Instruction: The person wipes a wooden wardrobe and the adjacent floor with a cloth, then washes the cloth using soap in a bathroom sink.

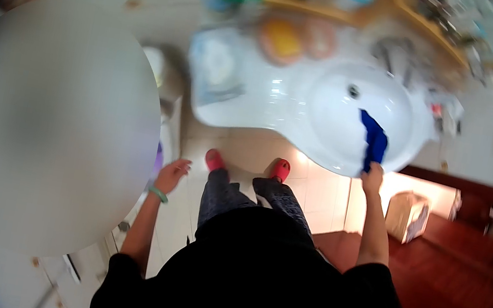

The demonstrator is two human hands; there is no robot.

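Note:
In the head view, my right hand (373, 176) is closed around the near end of a dark blue cloth (374, 138). The cloth hangs over the near side of the white sink basin (326, 112), its far tip pointing toward the drain. Down at my left side, my left hand (173, 175) holds nothing, its fingers loosely apart. A green bangle (157, 194) circles that wrist. A metal faucet (396, 55) stands behind the basin, blurred.
A soap dish with a yellow item (282, 39) and a clear tray (217, 63) sit on the counter. At right are a cardboard box (407, 216) and a red-brown wooden surface (463, 271). A large blurred grey oval (50, 126) hides much of the left side.

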